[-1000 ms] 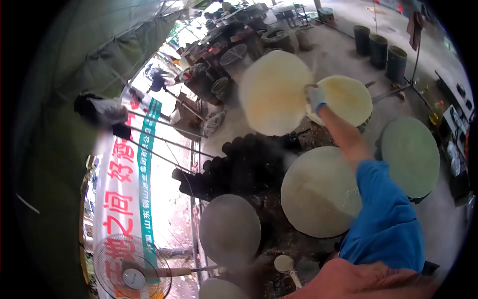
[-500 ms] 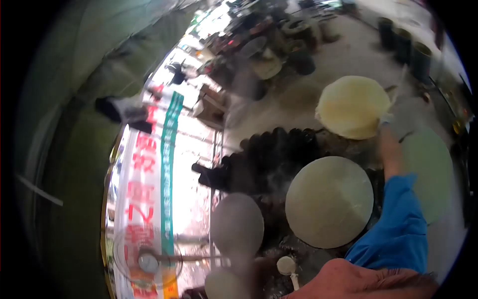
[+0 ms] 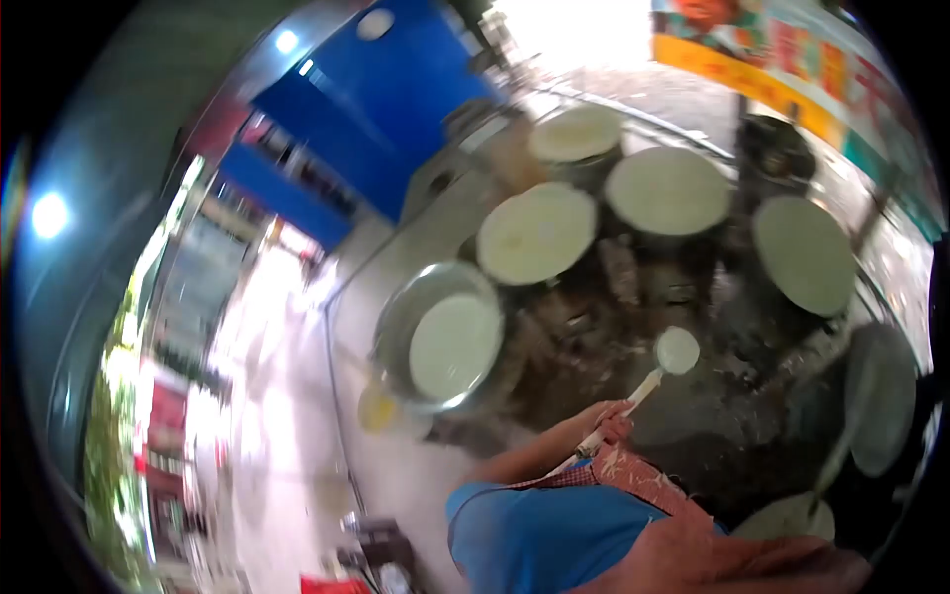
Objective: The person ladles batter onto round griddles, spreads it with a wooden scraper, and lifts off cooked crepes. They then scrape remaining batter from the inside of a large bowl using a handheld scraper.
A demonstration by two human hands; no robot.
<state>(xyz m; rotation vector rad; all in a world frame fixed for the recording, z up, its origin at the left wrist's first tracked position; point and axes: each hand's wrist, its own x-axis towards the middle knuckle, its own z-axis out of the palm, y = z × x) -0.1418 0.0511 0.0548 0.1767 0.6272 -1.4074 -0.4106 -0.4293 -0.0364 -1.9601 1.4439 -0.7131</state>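
Observation:
My left hand (image 3: pixel 612 424) is closed around the pale handle of a ladle (image 3: pixel 678 350), whose round bowl points up and away over the dark work surface (image 3: pixel 614 361). Left of it stands a metal basin (image 3: pixel 384 342) with white batter (image 3: pixel 455 346) inside. Beyond the ladle are round griddles with pale sheets: one yellowish sheet (image 3: pixel 537 234), one at the back (image 3: pixel 668 191) and one at the right (image 3: pixel 807 255). My right hand is out of view.
Another round griddle (image 3: pixel 577 134) stands at the back. A greyish disc (image 3: pixel 881 396) and a partly hidden pale disc (image 3: pixel 787 520) are at the right. A yellow container (image 3: pixel 376 406) sits beside the basin. Blue panels (image 3: pixel 366 99) rise at the back left.
The view has swung round strongly. The gloved right hand, earlier holding a large pale sheet, has left the view. The ladle, earlier lying on the work surface, is now in my left hand.

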